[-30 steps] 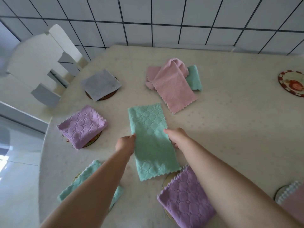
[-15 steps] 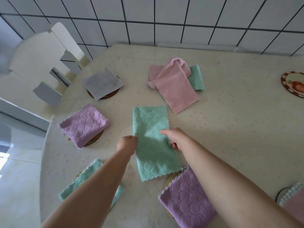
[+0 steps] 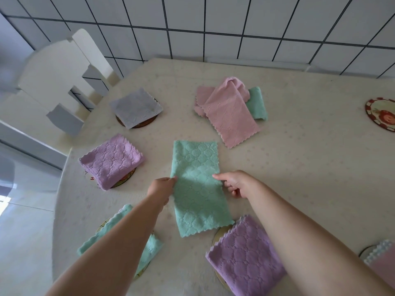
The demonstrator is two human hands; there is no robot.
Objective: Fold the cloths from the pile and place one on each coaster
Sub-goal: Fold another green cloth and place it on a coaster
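A green cloth (image 3: 197, 186), folded into a long strip, lies flat mid-table. My left hand (image 3: 160, 189) pinches its left edge at the middle, and my right hand (image 3: 236, 183) holds its right edge with fingers curled. Behind it sits the pile: a pink cloth (image 3: 227, 110) over another green cloth (image 3: 256, 102). Folded cloths lie on coasters: grey (image 3: 135, 107) far left, purple (image 3: 111, 160) left, green (image 3: 119, 233) near left under my forearm, purple (image 3: 243, 257) near centre, pink (image 3: 382, 263) near right. A bare red-rimmed coaster (image 3: 381, 114) sits at the far right.
The cream table (image 3: 310, 167) ends against a tiled wall (image 3: 192, 24) at the back. A white chair (image 3: 53, 82) stands at the left edge. The floor shows below at the left.
The green strip and both hands stay nearly where they were. My right hand's fingers have curled more at the cloth's right edge.
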